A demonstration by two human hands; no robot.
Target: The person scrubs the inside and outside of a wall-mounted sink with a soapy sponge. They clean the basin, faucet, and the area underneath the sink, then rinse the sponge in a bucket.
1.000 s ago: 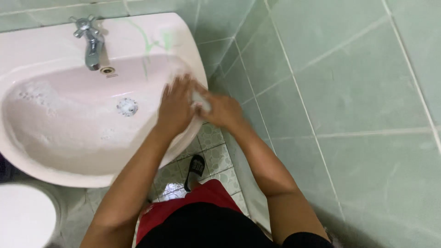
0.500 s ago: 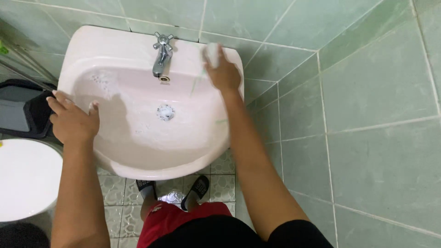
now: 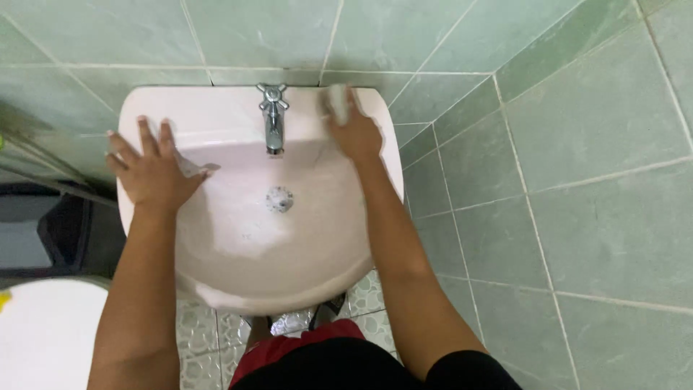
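From the head camera: your right hand (image 3: 355,133) is clamped on a pale scrubbing pad (image 3: 336,101) on the sink (image 3: 216,119) ledge, right of the tap (image 3: 273,123). Press it flat. Its long axis seems to run wallward. Your left hand (image 3: 151,170) lies splayed, braced on the left rim.

One head-worn camera looks steeply down, close over the washbasin (image 3: 238,274).

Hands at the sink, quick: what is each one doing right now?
Left hand: open, fingers spread, flat on the sink rim.
Right hand: closed on a small white pad.
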